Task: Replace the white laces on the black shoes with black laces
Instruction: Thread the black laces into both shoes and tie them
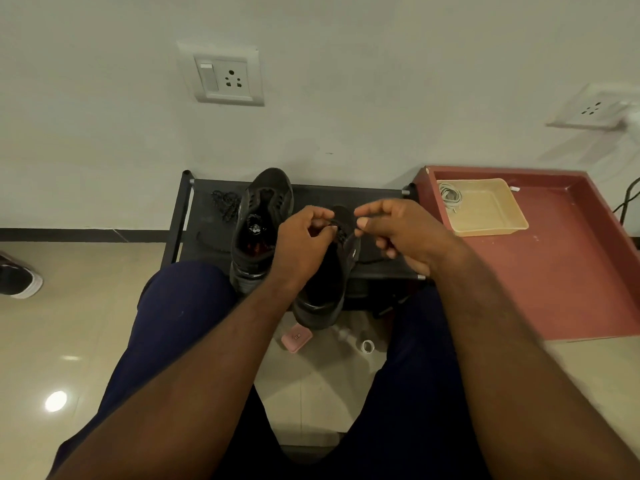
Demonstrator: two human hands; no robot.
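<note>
Two black shoes stand on a low dark rack (204,216). The left shoe (259,220) has bare eyelets and no lace. The right shoe (332,282) overhangs the rack's front edge, with a black lace (341,230) threaded through its eyelets. My left hand (303,237) pinches the lace on the shoe's left side. My right hand (398,230) pinches the other end on the right side, beside the tongue. A loose black lace (225,202) lies bunched on the rack, left of the left shoe. White laces (450,197) lie coiled in a beige tray (498,223).
The beige tray sits on a red table (571,271) at the right. My legs in dark trousers frame the rack. On the tiled floor lie a pink case (296,337) and a small white ring (367,346). Another shoe (19,278) lies far left. The wall is close behind.
</note>
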